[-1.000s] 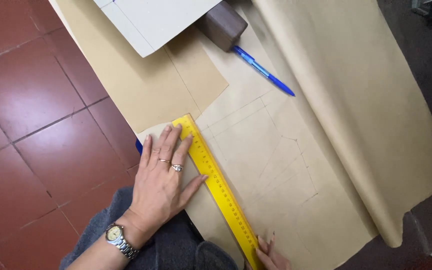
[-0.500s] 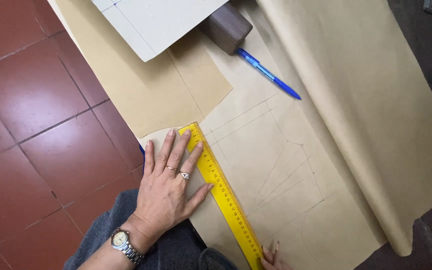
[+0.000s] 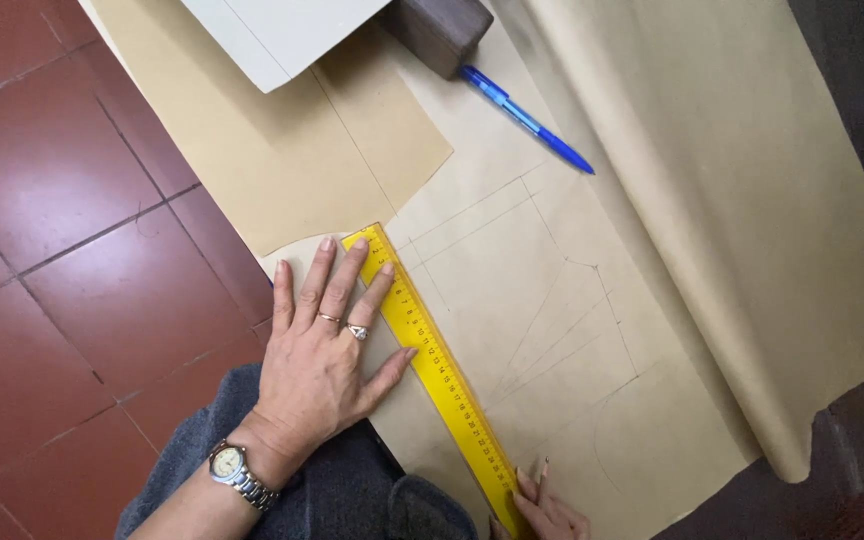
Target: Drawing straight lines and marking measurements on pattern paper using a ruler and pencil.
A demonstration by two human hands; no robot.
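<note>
My left hand lies flat with fingers spread on tan pattern paper, its fingertips and thumb against a long yellow ruler that runs diagonally across the sheet. It wears two rings and a metal wristwatch. At the bottom edge my right hand holds a pencil near the ruler's lower end; most of that hand is out of frame. Thin pencil lines and curves are drawn on the paper to the right of the ruler.
A blue pen lies on the paper at the top, beside a dark brown block. A pale card sheet overlaps a cut tan paper piece. Red floor tiles lie to the left; the paper rolls up at the right.
The view has shifted slightly, so the ruler and paper sit a little lower and to the right in frame. My left hand stays flat against the ruler. The pencil in my right hand now shows.
</note>
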